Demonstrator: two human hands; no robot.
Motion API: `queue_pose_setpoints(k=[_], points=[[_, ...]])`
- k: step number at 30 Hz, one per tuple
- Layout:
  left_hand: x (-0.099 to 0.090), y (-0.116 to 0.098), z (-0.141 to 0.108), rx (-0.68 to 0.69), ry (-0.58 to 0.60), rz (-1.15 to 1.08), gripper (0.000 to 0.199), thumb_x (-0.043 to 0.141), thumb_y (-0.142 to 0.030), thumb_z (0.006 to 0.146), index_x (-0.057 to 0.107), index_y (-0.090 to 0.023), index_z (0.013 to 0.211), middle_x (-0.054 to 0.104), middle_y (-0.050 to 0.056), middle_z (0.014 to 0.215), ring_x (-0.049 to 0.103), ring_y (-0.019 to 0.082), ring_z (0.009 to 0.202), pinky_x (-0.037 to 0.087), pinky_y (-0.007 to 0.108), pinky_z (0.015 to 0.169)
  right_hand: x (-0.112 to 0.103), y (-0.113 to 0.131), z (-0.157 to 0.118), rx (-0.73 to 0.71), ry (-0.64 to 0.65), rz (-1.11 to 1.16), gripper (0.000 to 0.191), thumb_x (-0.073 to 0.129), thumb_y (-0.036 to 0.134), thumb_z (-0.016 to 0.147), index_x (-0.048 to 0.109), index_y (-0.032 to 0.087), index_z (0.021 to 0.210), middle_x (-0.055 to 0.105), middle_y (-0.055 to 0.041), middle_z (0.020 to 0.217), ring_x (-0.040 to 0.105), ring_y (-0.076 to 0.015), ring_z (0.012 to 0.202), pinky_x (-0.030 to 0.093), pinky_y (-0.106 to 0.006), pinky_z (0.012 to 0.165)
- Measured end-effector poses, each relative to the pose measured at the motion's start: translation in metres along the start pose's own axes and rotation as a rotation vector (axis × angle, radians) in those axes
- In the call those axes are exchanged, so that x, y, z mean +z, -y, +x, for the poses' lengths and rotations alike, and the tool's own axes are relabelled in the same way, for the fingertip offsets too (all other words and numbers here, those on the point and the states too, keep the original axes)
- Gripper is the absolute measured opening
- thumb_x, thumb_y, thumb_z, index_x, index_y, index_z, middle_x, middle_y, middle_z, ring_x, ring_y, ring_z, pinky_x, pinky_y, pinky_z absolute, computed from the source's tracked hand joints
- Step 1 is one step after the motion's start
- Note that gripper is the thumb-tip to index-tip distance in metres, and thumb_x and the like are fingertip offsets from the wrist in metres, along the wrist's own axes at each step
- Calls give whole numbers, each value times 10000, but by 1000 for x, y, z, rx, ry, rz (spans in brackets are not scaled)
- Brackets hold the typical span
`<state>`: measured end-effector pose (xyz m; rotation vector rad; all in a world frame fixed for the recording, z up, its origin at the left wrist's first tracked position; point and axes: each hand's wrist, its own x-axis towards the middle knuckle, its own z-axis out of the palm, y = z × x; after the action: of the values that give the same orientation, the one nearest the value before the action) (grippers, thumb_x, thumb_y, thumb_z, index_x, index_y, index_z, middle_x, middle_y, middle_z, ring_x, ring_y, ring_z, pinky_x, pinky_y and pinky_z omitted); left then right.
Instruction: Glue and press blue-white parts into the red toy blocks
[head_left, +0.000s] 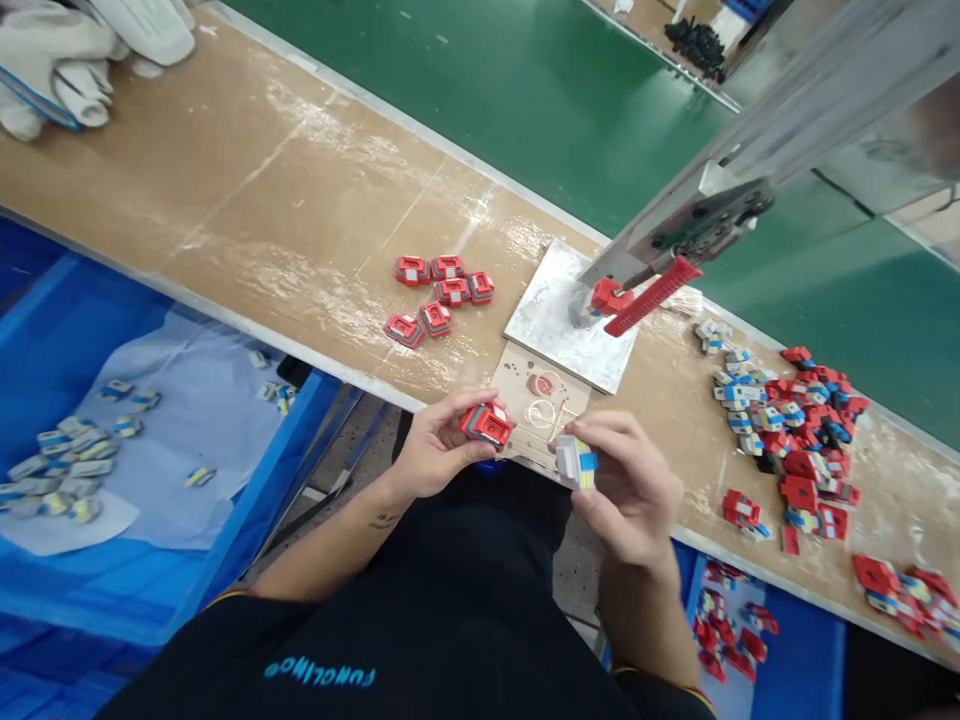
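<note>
Near the bench's front edge, my left hand (pixel 429 450) is closed on a red plastic part (pixel 486 424) with a hollow in its upper face. A short way to the right, my right hand (pixel 626 480) pinches a white, blue and yellow plastic part (pixel 576 461) between thumb and fingers. The two parts are apart. Just beyond them lies a brown board (pixel 517 375) with round marks on it. Left of that board sits a small group of red and grey parts (pixel 452 291), with their hollow faces up.
A press (pixel 660 240) with a red handle (pixel 652 297) stands on a metal plate (pixel 551 300). Mixed red and white parts (pixel 810 430) are heaped at the right. Blue bins (pixel 225 560) below hold more parts. Gloves (pixel 60 60) lie at the far left.
</note>
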<state>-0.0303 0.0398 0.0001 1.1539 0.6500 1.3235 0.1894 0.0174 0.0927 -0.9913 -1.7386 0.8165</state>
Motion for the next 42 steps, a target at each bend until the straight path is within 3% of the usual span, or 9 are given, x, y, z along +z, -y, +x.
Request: queue_pose_setpoints(k=[4, 7, 10, 14, 23, 31, 36, 38, 42], points=[[23, -2, -3, 121, 24, 73, 577, 948, -150, 787, 717, -239, 1309, 825, 107, 1170, 838, 260, 1062, 701, 295, 883, 29, 0, -43, 244, -327, 289, 348, 738, 488, 965, 734, 257, 1225, 735, -64, 960, 743, -193, 708, 627, -295, 558], [34, -5, -4, 210, 35, 111, 504, 941, -95, 776, 717, -224, 1208, 822, 112, 1187, 824, 257, 1113, 698, 307, 911, 40, -3, -52, 350, -412, 480, 302, 764, 515, 948, 719, 245, 1076, 750, -32, 880, 669, -131, 546, 550, -226, 449], [37, -6, -5, 236, 72, 154, 454, 937, -113, 787, 713, -214, 1168, 817, 122, 1188, 830, 255, 1083, 704, 327, 901, 39, -3, -56, 392, -411, 537, 330, 749, 547, 951, 699, 224, 998, 767, -41, 858, 647, -124, 500, 514, -215, 403], [37, -7, -6, 269, 83, 230, 421, 931, -161, 811, 726, -219, 1175, 817, 127, 1187, 831, 255, 1062, 704, 358, 912, 33, -1, -58, 387, -441, 362, 343, 784, 552, 922, 718, 218, 963, 768, -42, 866, 672, -134, 527, 546, -231, 433], [30, -8, -4, 441, 151, 478, 384, 865, -159, 885, 742, -257, 1235, 825, 113, 1218, 836, 215, 1035, 697, 300, 896, 24, 11, -49, 370, -277, -26, 117, 825, 293, 893, 752, 219, 945, 759, -17, 818, 678, -129, 614, 588, -223, 561], [28, -8, -5, 509, 197, 593, 559, 711, -109, 988, 615, -298, 1505, 805, 99, 1319, 824, 215, 1119, 692, 284, 958, 29, 5, -46, 462, -223, 140, 268, 833, 441, 902, 711, 206, 857, 746, -8, 746, 685, -124, 550, 573, -214, 505], [32, -4, -6, 391, 272, 456, 913, 858, -430, 903, 385, -229, 1657, 734, 213, 1416, 752, 316, 1284, 659, 398, 1049, 43, -2, -49, 477, -335, 248, 438, 795, 584, 906, 624, 211, 754, 736, -11, 706, 676, -134, 507, 549, -230, 469], [34, -3, -7, 376, 254, 456, 859, 865, -428, 895, 439, -222, 1611, 718, 225, 1432, 720, 332, 1335, 639, 421, 1076, 48, -5, -51, 488, -355, 253, 471, 783, 616, 905, 607, 214, 733, 740, -16, 711, 663, -133, 511, 539, -238, 472], [32, -8, -2, 393, 297, 525, 719, 820, -283, 939, 479, -201, 1566, 747, 210, 1370, 783, 279, 1178, 652, 395, 1014, 46, -14, -54, 476, -315, 245, 426, 795, 621, 897, 663, 227, 807, 700, 10, 700, 611, -121, 529, 504, -236, 481]])
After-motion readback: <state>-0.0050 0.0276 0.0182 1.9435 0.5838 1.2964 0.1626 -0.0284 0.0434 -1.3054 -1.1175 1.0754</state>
